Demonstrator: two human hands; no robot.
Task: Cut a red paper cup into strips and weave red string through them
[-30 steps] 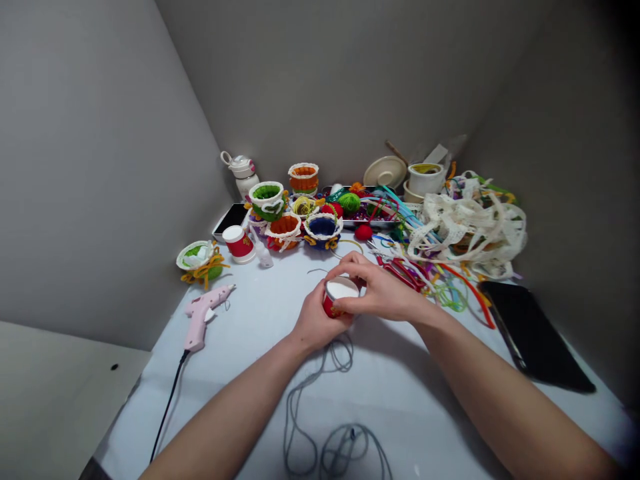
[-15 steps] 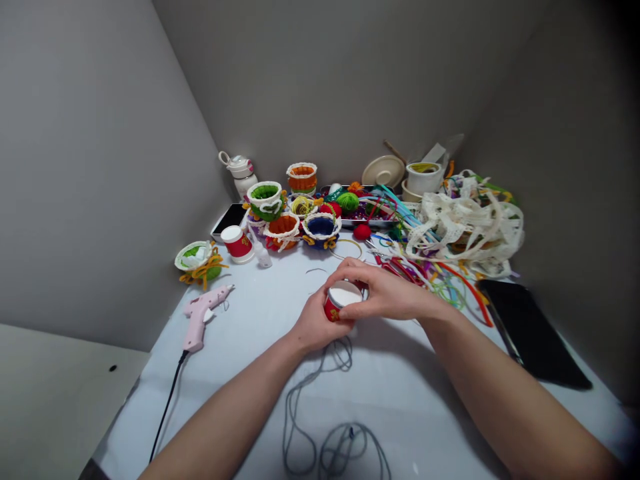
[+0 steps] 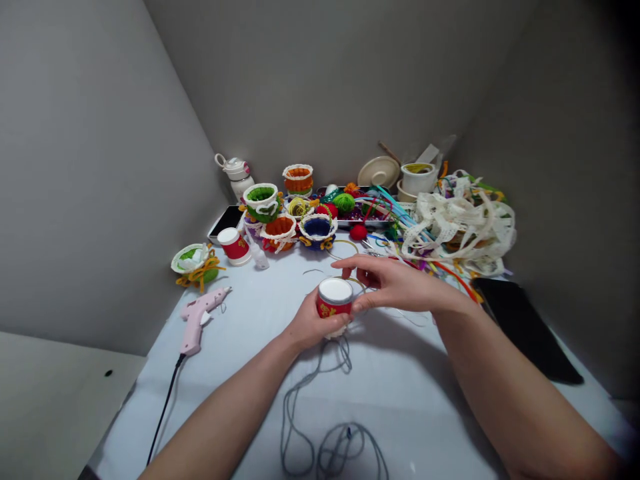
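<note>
A red paper cup (image 3: 334, 308) with gold marks stands upside down, its white base facing up and a grey cord around its top edge. My left hand (image 3: 316, 323) is wrapped round the cup's left and front sides. Just to the right, my right hand (image 3: 383, 283) has its fingers apart, the thumb close to the cup's side; no object shows in it. Grey cord (image 3: 295, 400) runs from below the cup in loose loops over the white table (image 3: 240, 393). A white edge shows beneath the cup.
A pink glue gun (image 3: 197, 323) with a black cable lies at left. Behind stand another red cup (image 3: 234, 247), several yarn-covered baskets (image 3: 317, 230) and a white bottle (image 3: 237, 175). White lace (image 3: 455, 223) is heaped at right, near a black tablet (image 3: 525, 330).
My right hand has opened and moved off the cup to the right. The cup now shows more of its red side in my left hand. The view has shifted slightly.
</note>
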